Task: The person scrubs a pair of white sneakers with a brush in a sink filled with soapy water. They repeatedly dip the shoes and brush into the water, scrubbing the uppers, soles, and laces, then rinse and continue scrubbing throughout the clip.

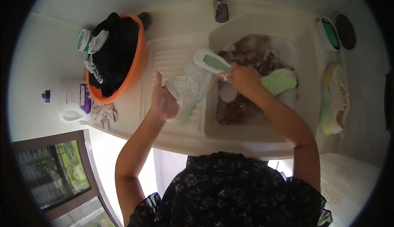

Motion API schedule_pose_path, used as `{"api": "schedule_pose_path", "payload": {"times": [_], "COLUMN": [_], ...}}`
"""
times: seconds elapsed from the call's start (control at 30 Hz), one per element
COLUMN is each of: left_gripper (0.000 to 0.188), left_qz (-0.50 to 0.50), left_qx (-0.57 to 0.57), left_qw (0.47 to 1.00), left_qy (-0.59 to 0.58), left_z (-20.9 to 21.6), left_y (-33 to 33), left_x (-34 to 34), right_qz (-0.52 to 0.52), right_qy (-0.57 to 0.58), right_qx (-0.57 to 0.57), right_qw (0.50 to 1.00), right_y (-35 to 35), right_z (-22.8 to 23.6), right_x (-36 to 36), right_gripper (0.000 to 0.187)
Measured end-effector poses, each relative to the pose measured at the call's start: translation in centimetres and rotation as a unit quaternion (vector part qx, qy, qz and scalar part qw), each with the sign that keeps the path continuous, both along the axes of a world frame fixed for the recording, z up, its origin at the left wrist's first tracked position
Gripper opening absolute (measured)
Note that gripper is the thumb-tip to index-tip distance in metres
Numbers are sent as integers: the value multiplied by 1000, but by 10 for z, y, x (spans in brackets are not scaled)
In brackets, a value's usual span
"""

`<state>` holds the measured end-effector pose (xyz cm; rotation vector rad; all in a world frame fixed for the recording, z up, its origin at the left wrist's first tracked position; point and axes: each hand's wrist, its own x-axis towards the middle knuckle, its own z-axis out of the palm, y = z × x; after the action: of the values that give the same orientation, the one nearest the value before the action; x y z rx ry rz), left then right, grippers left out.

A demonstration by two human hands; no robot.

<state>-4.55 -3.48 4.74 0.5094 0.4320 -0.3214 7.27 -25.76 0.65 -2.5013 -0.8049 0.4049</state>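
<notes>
My left hand [165, 103] holds a white lace-up sneaker [189, 85] by its heel end, over the ribbed part of the sink counter. Its thumb points up outside the shoe; some fingers are hidden by the shoe. My right hand [245, 79] is closed around the handle of a white and grey-green brush [213, 61]. The brush head lies against or just above the sneaker's toe end; contact is hard to tell. Behind the right hand, a light green rounded piece [280, 81] lies in the brown, foamy water of the sink basin [303, 104].
A metal faucet [221, 9] hangs over the basin's back edge. An orange tub [141, 63] of dark cloth stands left, near a purple-labelled bottle [85, 98] and gloves [105, 114]. On the right rim lie another sneaker [336, 100] and a white-and-green container [329, 34].
</notes>
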Motion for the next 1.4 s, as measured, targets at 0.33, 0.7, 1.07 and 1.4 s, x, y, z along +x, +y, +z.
{"api": "schedule_pose_path", "payload": {"times": [0.33,0.7,1.07,1.4], "left_gripper": [94,44,38,38], "left_qz": [-95,-154,-156,-282], "left_qx": [107,337,444,603], "left_qw": [990,929,868,745], "left_qy": [20,25,161,38], "left_z": [5,-11,-21,-25], "left_y": [-10,-17,2,24], "left_x": [4,6,15,2], "right_qz": [33,21,24,15], "right_qy": [14,9,-11,25], "right_qx": [-28,-41,-38,98], "right_qw": [999,999,999,995], "right_y": [5,1,-11,-38], "right_z": [21,11,3,-46], "right_x": [1,9,9,-1], "right_gripper": [34,51,48,34]}}
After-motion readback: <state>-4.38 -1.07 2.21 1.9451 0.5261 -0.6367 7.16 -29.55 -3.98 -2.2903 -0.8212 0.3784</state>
